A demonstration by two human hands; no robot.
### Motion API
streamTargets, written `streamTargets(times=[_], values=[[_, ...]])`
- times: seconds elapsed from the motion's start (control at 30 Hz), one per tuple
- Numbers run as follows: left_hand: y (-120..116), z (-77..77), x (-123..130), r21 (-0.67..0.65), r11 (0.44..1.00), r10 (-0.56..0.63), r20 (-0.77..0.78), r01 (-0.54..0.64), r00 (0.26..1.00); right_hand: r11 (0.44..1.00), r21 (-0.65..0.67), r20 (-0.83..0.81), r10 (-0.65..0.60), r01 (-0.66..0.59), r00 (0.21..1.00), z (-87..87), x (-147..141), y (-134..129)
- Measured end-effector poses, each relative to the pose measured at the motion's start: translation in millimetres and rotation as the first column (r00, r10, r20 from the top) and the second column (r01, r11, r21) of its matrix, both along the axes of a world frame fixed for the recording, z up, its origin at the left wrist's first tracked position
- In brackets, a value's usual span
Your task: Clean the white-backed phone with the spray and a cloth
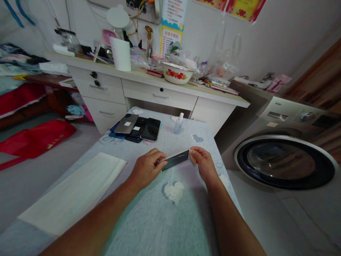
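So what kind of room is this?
Probably a room at home: a washing machine, a cluttered desk with drawers, and a bed. Both hands hold a phone over a cloth-covered table.

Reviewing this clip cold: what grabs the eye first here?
Both hands meet at the centre: the left hand and right hand pinch the ends of a dark phone above the heart-print cloth. Behind lies a pile of phones, and a washing machine stands at right.

Phone in hands: dark screen, pale edge. Bench cloth: light blue-grey w/ white hearts. Far bowl: cream, red flowers. Left floor bag: red.
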State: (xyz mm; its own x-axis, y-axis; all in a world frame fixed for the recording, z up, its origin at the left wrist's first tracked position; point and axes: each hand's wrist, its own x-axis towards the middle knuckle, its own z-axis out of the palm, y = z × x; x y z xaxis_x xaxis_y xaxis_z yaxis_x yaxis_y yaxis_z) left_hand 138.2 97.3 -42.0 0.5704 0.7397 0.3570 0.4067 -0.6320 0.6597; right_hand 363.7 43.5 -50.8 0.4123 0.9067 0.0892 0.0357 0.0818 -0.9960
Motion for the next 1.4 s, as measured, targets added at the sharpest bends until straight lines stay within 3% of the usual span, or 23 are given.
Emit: streamTargets(times=[0.1, 0.3, 0.5, 0.7, 0.97, 1.2, 1.4], values=[[-1, -1.8, 1, 0.033, 0.999, -0.002, -0.006, 0.002, 1.000, 0.997, 0.068, 0.028, -0.022, 0.020, 0.999, 11.6, -1, -6], [-1, -4.5, 1, 0.121, 0.993, 0.017, -0.060, -0.009, 0.998, 0.965, 0.263, 0.345, -0.109, 0.015, 0.932, 37.1, -15, -19], [-1, -8.4, 4, 0.157, 0.988, 0.025, -0.100, -0.009, 0.995, 0.926, 0.374, 0.604, -0.207, -0.045, 0.770, 52.4, -35, -31], [-7, -5.4, 10, 0.177, 0.984, -0.029, 0.019, 0.025, 0.999, 0.911, 0.400, 0.739, -0.254, -0.103, 0.624, 52.1, -47, -34], [-18, 3.0, 5, 0.288, 0.958, -0.073, 0.275, -0.010, 0.959, 0.891, 0.422, 0.808, -0.286, -0.168, 0.515, 47.5, -64, -37], [-18, 6.7, 5, 0.305, 0.952, -0.053, 0.263, -0.031, 0.963, 0.877, 0.439, 0.822, -0.304, -0.197, 0.481, 43.2, -69, -36], [-17, 0.9, 5, 0.313, 0.948, -0.027, 0.223, -0.046, 0.974, 0.867, 0.450, 0.826, -0.315, -0.212, 0.468, 39.8, -70, -35]])
